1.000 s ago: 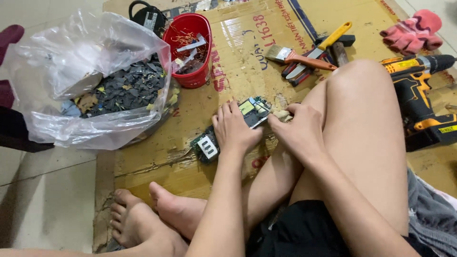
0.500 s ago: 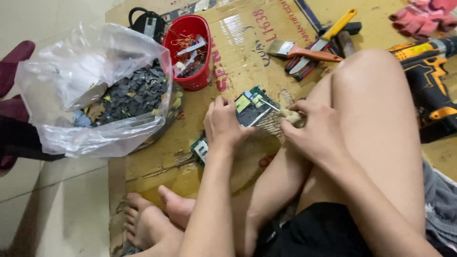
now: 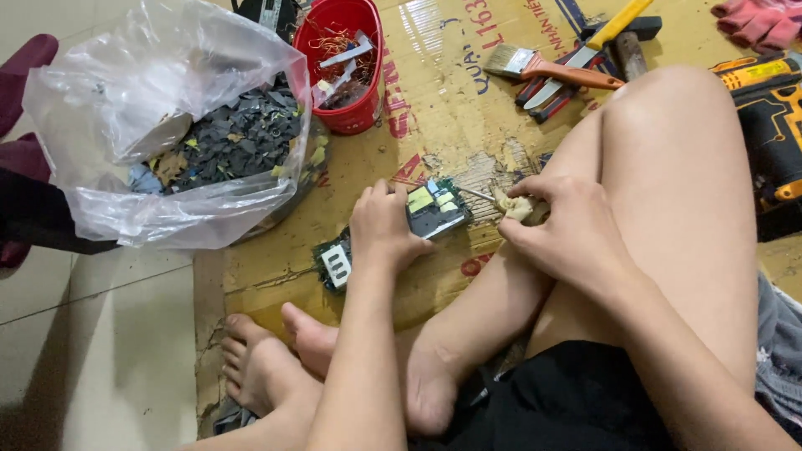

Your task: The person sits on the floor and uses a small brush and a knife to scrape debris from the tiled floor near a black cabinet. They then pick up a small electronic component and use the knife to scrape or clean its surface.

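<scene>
One green circuit board (image 3: 393, 238) lies at the centre of the frame on the cardboard (image 3: 468, 108). The left hand (image 3: 383, 227) presses it down flat, and the right hand (image 3: 568, 225) is closed around a pale-handled tool (image 3: 511, 205) whose thin tip touches the board. Parts are still on the board, so the stripping seems unfinished. In the upper left, one bag (image 3: 167, 125) holds dark scraps; one red bucket (image 3: 341, 67) holds wires.

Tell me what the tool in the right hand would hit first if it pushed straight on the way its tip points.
The right hand aims its thin tool leftward, so it would probably meet the circuit board pinned by the left hand; the tip looks about there already.
</scene>
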